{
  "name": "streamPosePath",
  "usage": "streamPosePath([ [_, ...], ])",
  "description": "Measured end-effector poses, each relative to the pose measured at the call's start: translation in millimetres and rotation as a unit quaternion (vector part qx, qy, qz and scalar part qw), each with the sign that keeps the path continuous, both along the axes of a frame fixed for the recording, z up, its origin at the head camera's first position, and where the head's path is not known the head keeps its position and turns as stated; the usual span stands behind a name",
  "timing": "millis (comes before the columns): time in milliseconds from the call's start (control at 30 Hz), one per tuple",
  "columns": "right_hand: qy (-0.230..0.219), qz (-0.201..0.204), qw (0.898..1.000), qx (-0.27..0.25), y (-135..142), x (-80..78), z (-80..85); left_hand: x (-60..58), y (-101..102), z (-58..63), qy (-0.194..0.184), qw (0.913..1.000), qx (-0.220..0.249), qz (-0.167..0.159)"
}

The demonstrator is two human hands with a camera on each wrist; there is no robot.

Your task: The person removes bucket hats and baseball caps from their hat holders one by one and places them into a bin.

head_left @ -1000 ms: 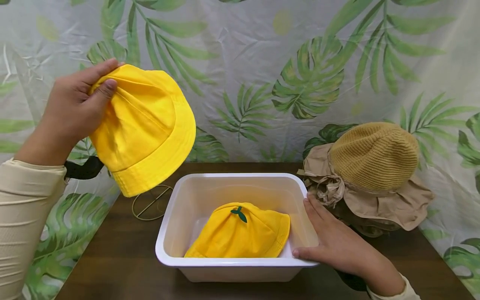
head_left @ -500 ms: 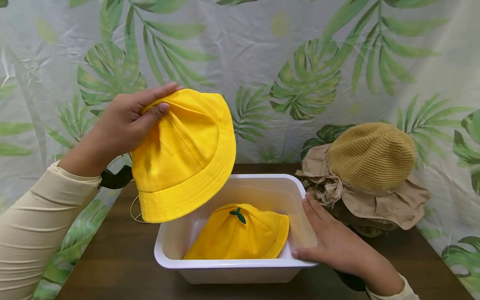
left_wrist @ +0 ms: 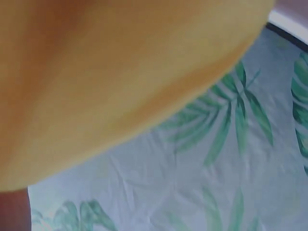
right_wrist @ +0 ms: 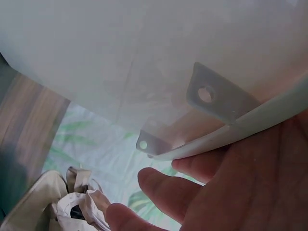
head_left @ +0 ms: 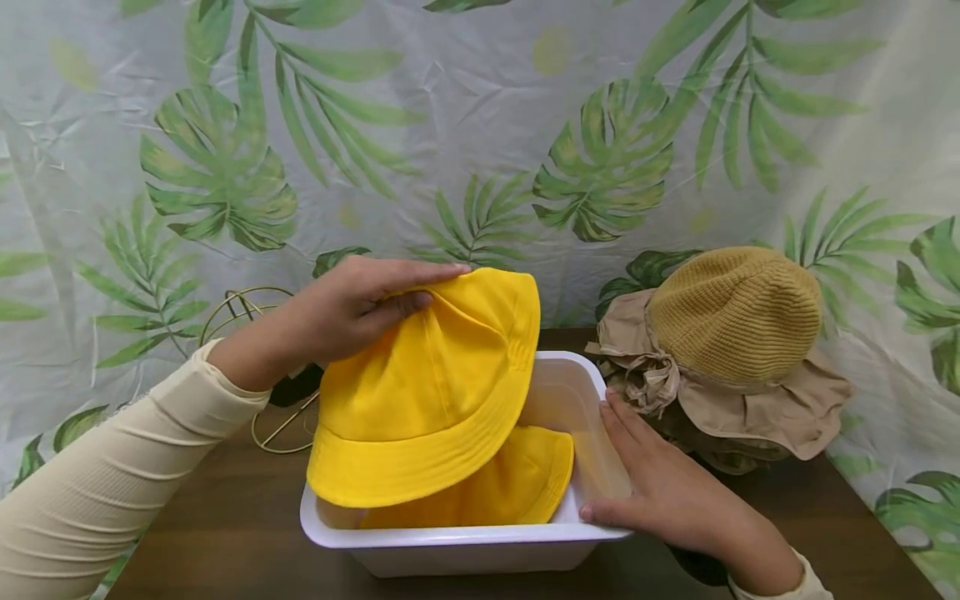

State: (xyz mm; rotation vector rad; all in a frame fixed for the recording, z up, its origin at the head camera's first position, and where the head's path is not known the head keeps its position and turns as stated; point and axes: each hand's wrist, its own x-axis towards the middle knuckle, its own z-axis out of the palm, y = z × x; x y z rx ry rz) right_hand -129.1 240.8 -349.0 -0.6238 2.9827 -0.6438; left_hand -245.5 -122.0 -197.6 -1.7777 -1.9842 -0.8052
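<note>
My left hand [head_left: 341,312] pinches the crown of a yellow bucket hat [head_left: 420,392], thumb on the near side. The hat hangs brim-down over the left part of a white plastic tub [head_left: 551,530], overlapping its left rim. In the left wrist view, blurred yellow cloth [left_wrist: 106,72] fills the upper left. A second yellow hat [head_left: 525,483] lies in the tub, partly hidden behind the held one. My right hand [head_left: 667,487] rests on the tub's right rim, thumb at the front corner. In the right wrist view its fingers [right_wrist: 168,190] extend loosely beside the tub wall [right_wrist: 110,57].
At the right stands a stack of hats, a ribbed mustard hat [head_left: 738,317] on top of a beige ruffled hat [head_left: 780,408]. A gold wire stand [head_left: 277,446] sits behind my left wrist. The dark wooden table [head_left: 217,517] meets a leaf-print cloth [head_left: 480,125] behind.
My left hand has carried the held hat right and down, from the upper left to over the tub, partly covering the hat inside. My right hand has stayed on the rim.
</note>
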Motion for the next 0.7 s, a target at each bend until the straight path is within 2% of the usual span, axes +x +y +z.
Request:
streamPosePath([
  [233, 0.001, -0.003, 1.000, 0.009, -0.5, 0.3, 0.6, 1.0, 19.0, -23.3, -0.009, 0.9971, -0.040, -0.063],
  [367, 0.007, -0.001, 1.000, 0.011, 0.1, 1.1, -0.2, 1.3, 25.4, -30.9, -0.015, 0.9944, -0.052, -0.091],
  [700, 0.004, 0.000, 1.000, 0.017, 0.4, 0.3, -0.5, -4.7, 36.3, -26.3, -0.021, 0.9894, -0.079, -0.120],
])
